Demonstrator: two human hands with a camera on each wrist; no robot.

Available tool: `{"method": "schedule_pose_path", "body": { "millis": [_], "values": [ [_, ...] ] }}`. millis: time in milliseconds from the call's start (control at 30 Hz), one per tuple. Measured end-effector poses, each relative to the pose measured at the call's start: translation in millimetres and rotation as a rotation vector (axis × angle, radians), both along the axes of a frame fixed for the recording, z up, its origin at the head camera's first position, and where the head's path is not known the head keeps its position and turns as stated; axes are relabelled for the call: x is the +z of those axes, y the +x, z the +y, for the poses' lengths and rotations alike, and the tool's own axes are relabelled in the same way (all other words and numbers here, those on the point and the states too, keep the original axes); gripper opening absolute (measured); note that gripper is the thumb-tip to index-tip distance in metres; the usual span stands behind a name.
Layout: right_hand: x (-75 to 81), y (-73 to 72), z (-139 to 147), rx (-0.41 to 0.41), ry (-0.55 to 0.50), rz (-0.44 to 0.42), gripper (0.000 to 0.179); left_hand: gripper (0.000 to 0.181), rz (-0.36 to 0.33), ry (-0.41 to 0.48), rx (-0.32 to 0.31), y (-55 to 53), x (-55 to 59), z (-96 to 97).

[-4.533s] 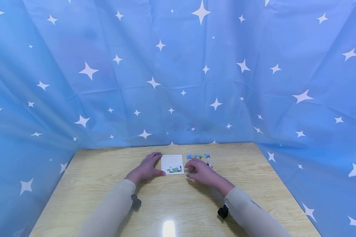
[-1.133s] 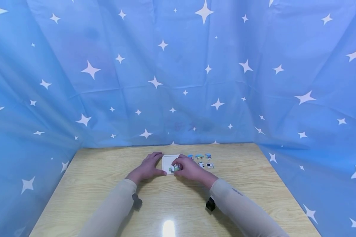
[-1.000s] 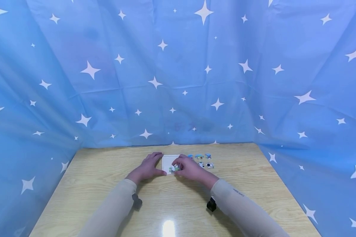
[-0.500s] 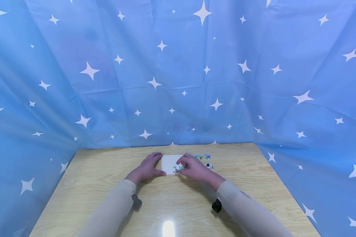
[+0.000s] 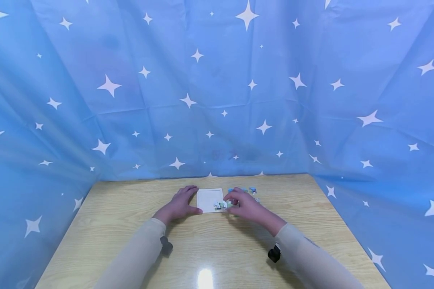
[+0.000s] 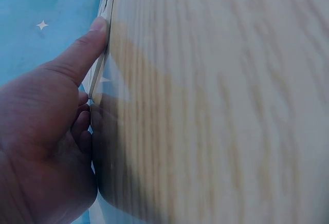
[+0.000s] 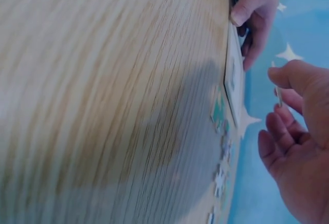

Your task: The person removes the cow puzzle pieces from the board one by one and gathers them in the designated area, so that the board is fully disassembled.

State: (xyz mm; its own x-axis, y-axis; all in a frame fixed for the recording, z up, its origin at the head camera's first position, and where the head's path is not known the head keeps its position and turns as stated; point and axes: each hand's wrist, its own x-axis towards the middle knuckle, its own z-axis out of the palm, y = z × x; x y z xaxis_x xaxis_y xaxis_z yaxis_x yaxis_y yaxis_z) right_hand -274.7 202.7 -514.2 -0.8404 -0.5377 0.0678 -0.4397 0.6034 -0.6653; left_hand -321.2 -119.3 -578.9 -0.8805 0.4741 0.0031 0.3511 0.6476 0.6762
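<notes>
A shallow white puzzle tray [image 5: 207,198] lies flat at the far middle of the table. My left hand [image 5: 181,202] holds it by the left side, thumb at the near corner and fingers at the far one; the left wrist view shows that thumb [image 6: 85,49] against the tray's edge. My right hand [image 5: 244,206] pinches a short row of joined jigsaw pieces [image 5: 222,205], white and green, over the tray's right edge. Edge-on in the right wrist view, the jigsaw pieces [image 7: 277,88] show as a thin strip between thumb and fingers, above the table.
Loose jigsaw pieces lie right of the tray, among them a blue piece [image 5: 252,190]; my right hand partly covers them. A green piece [image 7: 218,110] lies beside the tray. Blue star-printed cloth [image 5: 217,120] hangs behind the wooden table [image 5: 188,245].
From the tray's near right part, my right hand has lifted the joined pieces and moved right with them. My left hand has stayed at the tray's left side.
</notes>
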Motion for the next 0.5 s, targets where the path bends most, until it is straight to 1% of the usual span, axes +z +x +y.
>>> {"method": "schedule_pose_path", "body": {
  "millis": [100,167,233,267,500],
  "values": [
    [1.2,3.1,6.1,-0.021,-0.006,-0.013,0.038,0.101,-0.004,-0.022,0.000,0.4,1.1,0.2],
    [1.0,4.6,10.2,-0.040,-0.011,-0.020,0.038,0.101,0.005,-0.036,0.002,1.0,2.4,1.1],
    [0.2,5.6,14.9,-0.049,-0.014,-0.016,0.039,0.100,0.010,-0.050,0.003,2.4,5.2,2.2],
    [-0.1,6.0,17.2,-0.050,-0.018,-0.013,0.039,0.100,0.014,-0.049,0.004,2.3,4.8,2.4],
    [1.2,10.3,30.5,-0.070,-0.024,0.001,0.037,0.098,0.015,-0.063,0.013,9.7,15.7,4.2]
  ]
}}
